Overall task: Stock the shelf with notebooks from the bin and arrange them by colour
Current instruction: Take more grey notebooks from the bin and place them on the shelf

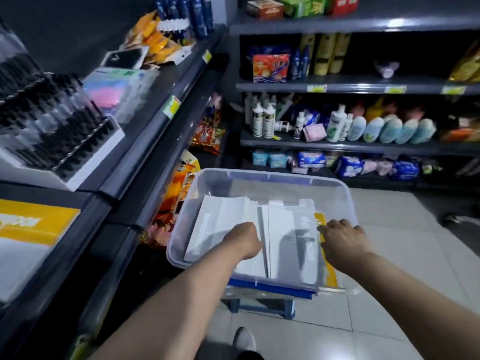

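A clear plastic bin (335, 193) stands on a blue stool in front of me and holds several white notebooks (285, 240), with a yellow notebook (327, 268) upright along its right wall. My left hand (242, 239) reaches into the bin, its fingers curled down over the white stack near the middle. My right hand (342, 239) sits at the bin's right side, fingers bent onto the top edge of the yellow notebook. On the left shelf (85, 214), yellow and white notebooks (28, 229) lie flat.
Dark shelving runs along the left with pen displays (52, 131), snack bags (155, 40) and a tissue pack. Another shelf unit straight ahead holds bottles (376, 128) and packets. Tiled floor (389, 294) lies to the right. My shoe (244, 339) shows below the blue stool (262, 305).
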`<state>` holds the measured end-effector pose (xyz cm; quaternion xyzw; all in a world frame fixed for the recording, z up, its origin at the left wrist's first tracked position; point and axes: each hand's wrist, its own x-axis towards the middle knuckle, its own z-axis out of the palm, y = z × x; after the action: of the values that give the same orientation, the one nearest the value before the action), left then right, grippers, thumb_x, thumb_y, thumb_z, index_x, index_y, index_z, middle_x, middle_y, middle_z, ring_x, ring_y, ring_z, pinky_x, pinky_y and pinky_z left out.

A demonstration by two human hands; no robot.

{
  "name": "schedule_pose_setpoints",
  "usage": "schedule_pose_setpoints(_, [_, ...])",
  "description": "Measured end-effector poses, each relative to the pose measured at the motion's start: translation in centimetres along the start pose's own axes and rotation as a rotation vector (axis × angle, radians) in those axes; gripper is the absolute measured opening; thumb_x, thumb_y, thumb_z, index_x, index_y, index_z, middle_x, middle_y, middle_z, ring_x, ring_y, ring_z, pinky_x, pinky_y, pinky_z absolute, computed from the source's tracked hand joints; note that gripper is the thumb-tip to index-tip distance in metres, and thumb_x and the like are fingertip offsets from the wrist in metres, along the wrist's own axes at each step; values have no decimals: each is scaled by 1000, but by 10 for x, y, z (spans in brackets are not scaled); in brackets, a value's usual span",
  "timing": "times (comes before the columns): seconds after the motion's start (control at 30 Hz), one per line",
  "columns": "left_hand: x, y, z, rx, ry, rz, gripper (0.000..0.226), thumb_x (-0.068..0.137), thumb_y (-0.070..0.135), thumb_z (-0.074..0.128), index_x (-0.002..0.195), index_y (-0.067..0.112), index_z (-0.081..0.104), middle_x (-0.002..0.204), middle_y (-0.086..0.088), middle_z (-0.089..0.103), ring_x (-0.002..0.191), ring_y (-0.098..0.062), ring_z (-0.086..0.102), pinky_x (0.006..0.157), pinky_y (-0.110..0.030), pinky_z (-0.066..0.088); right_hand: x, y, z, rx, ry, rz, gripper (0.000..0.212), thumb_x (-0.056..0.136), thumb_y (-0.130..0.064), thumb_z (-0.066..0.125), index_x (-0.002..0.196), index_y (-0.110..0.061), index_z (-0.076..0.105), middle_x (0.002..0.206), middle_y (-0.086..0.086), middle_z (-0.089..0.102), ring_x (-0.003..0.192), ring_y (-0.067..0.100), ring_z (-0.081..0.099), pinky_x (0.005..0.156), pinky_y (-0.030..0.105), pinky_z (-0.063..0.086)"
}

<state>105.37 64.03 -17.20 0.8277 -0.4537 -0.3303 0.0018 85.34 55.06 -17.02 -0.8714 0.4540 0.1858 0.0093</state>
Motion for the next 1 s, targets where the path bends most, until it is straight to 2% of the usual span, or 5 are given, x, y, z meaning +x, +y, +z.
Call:
schedule_pose_setpoints(0.17, [36,18,24,-60,-119,-19,10,92,7,45,92,9,55,97,-6,62,95,-26,61,67,-26,42,7,11,8,48,19,29,41,92,-26,45,133,-27,46,132,-2,50,123,22,44,94,35,40])
schedule_pose_setpoints(0.4, [49,50,33,-162,24,-202,39,89,13,56,125,3,47,125,-11,58,113,-29,60,73,-25,41,18,26,6,70,121,-50,46,89,-18,48,133,-28,47,132,-3,51,125,22,43,94,35,39])
schedule_pose_setpoints(0.6, [50,81,53,-221,-22,-190,35,82,26,68,113,13,60,116,-5,65,106,-26,63,75,-26,47,24,51,-2,170,197,-137,45,77,-13,64,120,-27,63,117,-3,64,114,23,56,86,35,47])
schedule_pose_setpoints(0.8, [42,96,57,-217,79,-230,31,91,13,52,121,9,55,126,-10,61,114,-30,60,83,-30,48,33,68,-7,189,248,-286,49,87,-12,52,134,-27,52,131,-3,56,126,21,45,97,33,40])
schedule_pose_setpoints(1.0, [23,59,10,-274,395,-345,37,96,12,45,133,11,42,126,-15,60,112,-37,58,84,-38,46,45,56,-12,286,160,-327,56,91,-4,42,143,-22,38,137,-1,48,128,20,40,98,29,39])
